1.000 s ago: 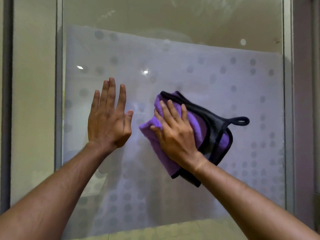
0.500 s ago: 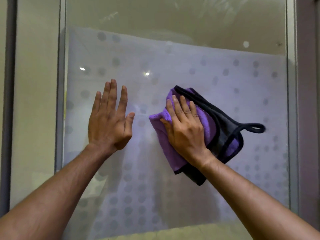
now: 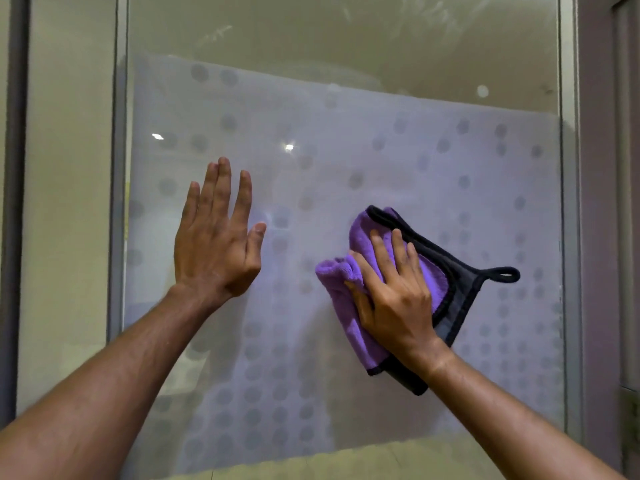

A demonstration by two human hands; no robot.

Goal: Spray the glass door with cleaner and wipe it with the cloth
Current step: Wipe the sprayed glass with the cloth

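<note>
Frosted dotted glass door (image 3: pixel 346 150) (grey frame (image 3: pixel 117 202)), cloth (image 3: pixel 433 282) pressed

Both bare forearms reach up and forward from the lower corners of the view. The left hand (image 3: pixel 216 237) is raised flat with its back to the camera, four fingers straight and close together, pointing up, thumb held slightly out to the right. The right hand (image 3: pixel 393 294) lies palm-down, fingers (image 3: pixel 381 252) spread and nearly straight, angled up and to the left, pressing on a folded purple microfibre cloth with black edging (image 3: pixel 408 292). Its wrist bends back.
</note>
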